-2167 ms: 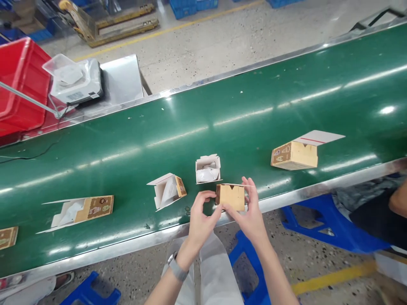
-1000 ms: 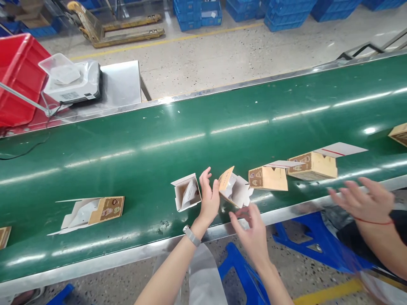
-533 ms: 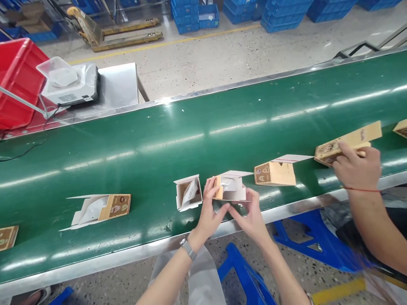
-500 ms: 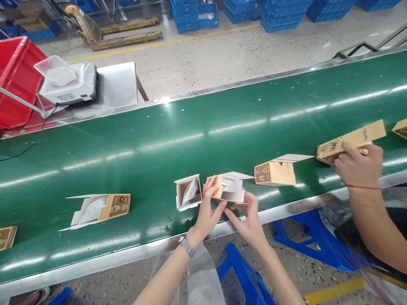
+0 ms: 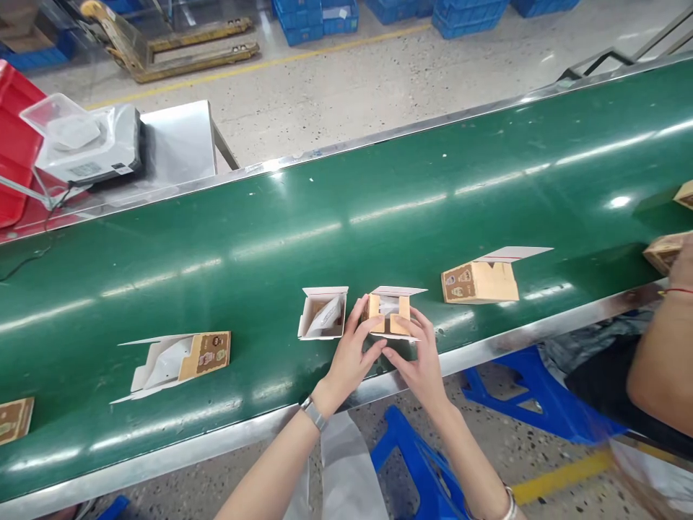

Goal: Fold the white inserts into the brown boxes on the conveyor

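A small cardboard box (image 5: 401, 305) sits on the green belt between my two hands, its two tan side flaps folded inward and a white flap standing up at the back. Something pale shows in the gap between the flaps. My left hand (image 5: 351, 350) grips the box's left side, fingers over the left flap. On the right side, my right hand (image 5: 421, 354) presses the other flap with bent fingers. Just left of my left hand stands an open box (image 5: 304, 318) with a white packet (image 5: 328, 315) inside.
Further left lies an open box (image 5: 208, 352) holding a white packet. To the right sits a box with its flap up (image 5: 479, 282). A co-worker's arm (image 5: 663, 347) reaches a box at the right edge. A metal rail (image 5: 260, 427) borders the green conveyor belt (image 5: 271, 253).
My fingers have folded the box's right side flap inward. The co-worker's hand and box have moved to the right edge. The view has shifted slightly.
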`<act>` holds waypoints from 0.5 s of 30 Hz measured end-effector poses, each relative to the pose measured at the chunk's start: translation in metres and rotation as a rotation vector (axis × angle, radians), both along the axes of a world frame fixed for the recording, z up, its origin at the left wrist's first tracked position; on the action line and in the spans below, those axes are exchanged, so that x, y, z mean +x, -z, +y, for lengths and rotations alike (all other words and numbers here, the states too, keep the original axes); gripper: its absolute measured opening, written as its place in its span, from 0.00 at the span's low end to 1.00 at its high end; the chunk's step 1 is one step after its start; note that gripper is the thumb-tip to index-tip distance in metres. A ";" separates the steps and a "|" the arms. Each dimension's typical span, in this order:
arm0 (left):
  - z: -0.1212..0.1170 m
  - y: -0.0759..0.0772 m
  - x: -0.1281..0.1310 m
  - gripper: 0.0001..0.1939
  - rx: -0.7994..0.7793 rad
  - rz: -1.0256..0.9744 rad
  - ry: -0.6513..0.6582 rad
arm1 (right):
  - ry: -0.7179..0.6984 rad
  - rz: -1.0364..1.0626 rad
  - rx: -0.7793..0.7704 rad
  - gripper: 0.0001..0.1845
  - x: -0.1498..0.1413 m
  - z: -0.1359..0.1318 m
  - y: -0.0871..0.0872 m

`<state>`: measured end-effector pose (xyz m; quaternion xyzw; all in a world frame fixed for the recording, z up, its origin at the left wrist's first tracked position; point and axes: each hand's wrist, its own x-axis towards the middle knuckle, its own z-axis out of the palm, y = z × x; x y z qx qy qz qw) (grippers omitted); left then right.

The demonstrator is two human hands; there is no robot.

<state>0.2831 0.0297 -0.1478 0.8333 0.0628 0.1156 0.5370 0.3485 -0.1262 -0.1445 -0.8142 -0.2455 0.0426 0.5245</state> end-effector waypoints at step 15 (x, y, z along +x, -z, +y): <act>-0.048 -0.029 0.057 0.27 -0.539 0.082 -0.501 | 0.558 0.432 0.228 0.33 0.023 0.028 -0.021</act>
